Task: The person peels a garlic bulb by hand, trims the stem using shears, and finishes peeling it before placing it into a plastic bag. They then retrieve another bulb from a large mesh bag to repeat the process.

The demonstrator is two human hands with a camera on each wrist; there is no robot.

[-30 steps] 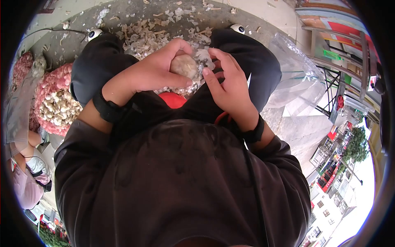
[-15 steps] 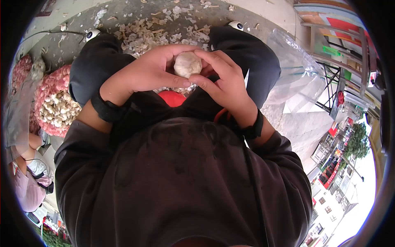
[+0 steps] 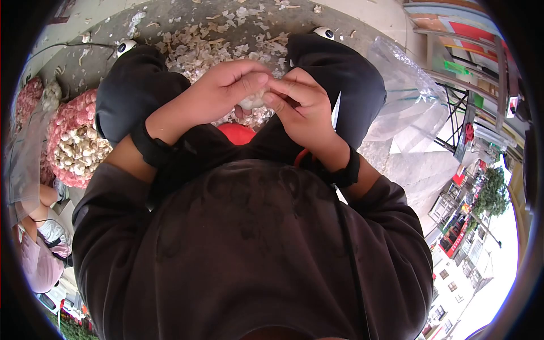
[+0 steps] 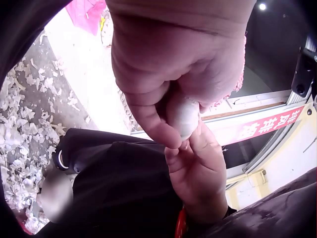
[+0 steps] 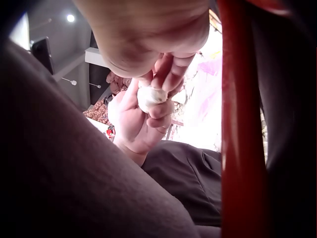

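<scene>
A whitish garlic bulb (image 3: 253, 102) is held over the lap, between the person's legs. In the head view the left hand (image 3: 220, 93) grips it from the left, its thumb lying across the top. The right hand (image 3: 306, 106) pinches at the bulb's right side with thumb and forefinger. The left wrist view shows the pale bulb (image 4: 185, 119) within the curled left fingers, the right fingertips meeting its lower end. From the right wrist, the bulb (image 5: 148, 99) sits in the left hand (image 5: 134, 126), partly hidden by fingers of both hands.
Papery garlic skins (image 3: 209, 51) litter the floor ahead. A pink mesh sack (image 3: 79, 110) of garlic bulbs stands at left, near another person (image 3: 42, 255). Clear plastic sheeting (image 3: 405, 107) lies beside the right leg. Something red (image 3: 237, 134) shows between the thighs.
The right hand, apart from the bulb at first, has come in to it and now pinches its side. The left thumb has moved up over the bulb, which is now more covered.
</scene>
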